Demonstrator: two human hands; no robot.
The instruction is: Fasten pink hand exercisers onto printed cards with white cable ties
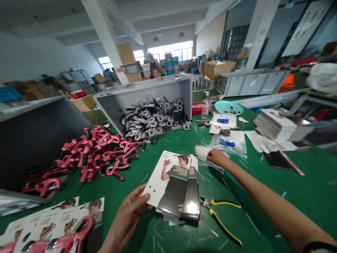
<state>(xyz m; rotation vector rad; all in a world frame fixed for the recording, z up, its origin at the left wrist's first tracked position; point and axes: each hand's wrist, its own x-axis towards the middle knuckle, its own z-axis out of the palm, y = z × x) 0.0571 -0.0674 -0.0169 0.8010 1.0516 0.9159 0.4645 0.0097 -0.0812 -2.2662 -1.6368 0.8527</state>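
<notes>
Left hand (129, 218) half-curled, gripping edge of printed card stack (179, 186), thumb on top. Right hand (217, 158) pinched on bundle of white plastic ties (204, 158), at stack's 2 o'clock. Yellow-handled pliers (218, 218) lie at 4 o'clock. Loose pink plastic pieces (97, 154) heaped at 10 o'clock; grey plastic pieces (150, 117) fill grey bin (168, 88) at 12 o'clock (many still unpaired with cards). Fanned cards (34, 225) at 8 o'clock, one pink piece (75, 239) lying on them.
</notes>
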